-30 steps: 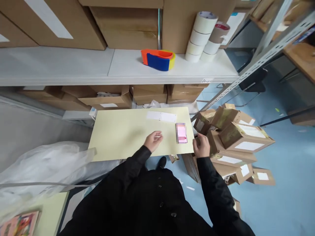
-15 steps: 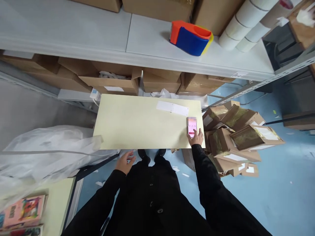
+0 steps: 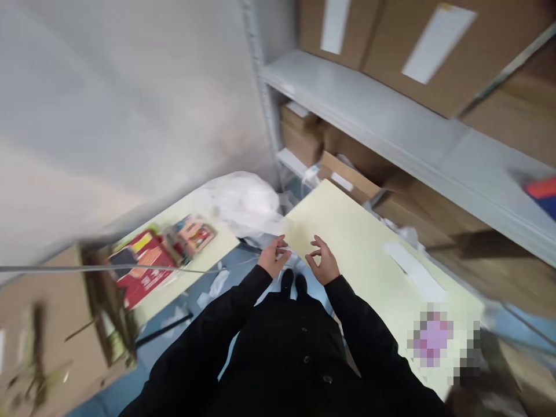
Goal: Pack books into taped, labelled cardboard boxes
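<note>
Both hands empty w/ fingers loosely spread, left hand (image 3: 273, 259) & right hand (image 3: 322, 264) at table (image 3: 347, 231) corner by plastic bag (image 3: 243, 205): blurred view, could snag it.

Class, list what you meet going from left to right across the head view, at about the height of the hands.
Cardboard box → colourful books → white plastic bag → left hand → right hand → white paper strip → blurred pink patch.
</note>
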Demonstrator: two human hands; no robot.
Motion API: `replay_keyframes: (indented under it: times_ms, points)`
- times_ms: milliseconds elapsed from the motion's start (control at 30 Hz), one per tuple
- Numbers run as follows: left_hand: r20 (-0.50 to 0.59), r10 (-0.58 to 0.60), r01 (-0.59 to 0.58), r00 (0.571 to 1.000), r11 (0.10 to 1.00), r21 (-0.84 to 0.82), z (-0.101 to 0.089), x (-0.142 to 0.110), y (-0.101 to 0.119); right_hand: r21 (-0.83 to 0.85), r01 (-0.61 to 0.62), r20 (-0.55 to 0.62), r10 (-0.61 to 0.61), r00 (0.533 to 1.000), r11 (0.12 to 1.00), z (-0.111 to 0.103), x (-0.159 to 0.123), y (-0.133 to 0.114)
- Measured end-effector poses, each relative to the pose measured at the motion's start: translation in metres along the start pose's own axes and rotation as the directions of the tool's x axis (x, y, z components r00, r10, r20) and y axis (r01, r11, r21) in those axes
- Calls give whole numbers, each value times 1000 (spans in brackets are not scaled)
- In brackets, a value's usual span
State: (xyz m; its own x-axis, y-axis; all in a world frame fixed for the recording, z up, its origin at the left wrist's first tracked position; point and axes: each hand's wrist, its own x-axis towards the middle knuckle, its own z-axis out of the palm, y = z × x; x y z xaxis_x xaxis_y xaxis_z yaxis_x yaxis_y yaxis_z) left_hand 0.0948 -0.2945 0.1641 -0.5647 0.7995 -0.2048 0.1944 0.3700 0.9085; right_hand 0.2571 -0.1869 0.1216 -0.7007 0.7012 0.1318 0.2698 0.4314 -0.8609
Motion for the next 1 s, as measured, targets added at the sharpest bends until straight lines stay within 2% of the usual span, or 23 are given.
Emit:
replay_keyframes:
  times_ms: [100,167,233,333,433,567,600,667,767,833,967,1000]
  points:
    - [-210,-39,42,977,999,9,-35,-25,-14,37,98,238,-104,966,994,35,30,-27]
    - [-346,-85,99,934,995,22,-57,-50,-27,64,155,354,-167,920,986,57,41,-39]
    - [-477,-153,182,866,983,15,-77,-79,-41,84,212,466,-227,855,974,78,48,-50]
    - [-629,-244,288,738,957,-34,-103,-121,-61,95,298,609,-292,737,950,109,54,-71]
    - [-719,-289,350,632,934,-67,-126,-159,-81,100,397,718,-342,606,912,140,57,-96]
    - [-789,-330,411,518,905,-109,-150,-198,-107,101,535,844,-356,401,839,181,56,-122]
    - [-798,-340,416,497,901,-125,-156,-205,-115,91,557,863,-344,369,825,191,55,-125]
    - [-803,-361,410,475,898,-161,-169,-213,-130,64,583,890,-311,334,810,213,55,-130]
    - [-758,-414,367,504,897,-246,-192,-203,-153,-2,599,906,-251,340,801,252,59,-134]
    - [-694,-450,318,562,892,-320,-208,-181,-168,-66,594,896,-215,389,801,280,66,-137]
    - [-514,-430,250,742,890,-382,-235,-110,-189,-247,453,801,-83,593,857,334,91,-139]
    - [-487,-426,246,762,887,-391,-240,-91,-193,-294,402,770,-34,637,867,345,98,-138]
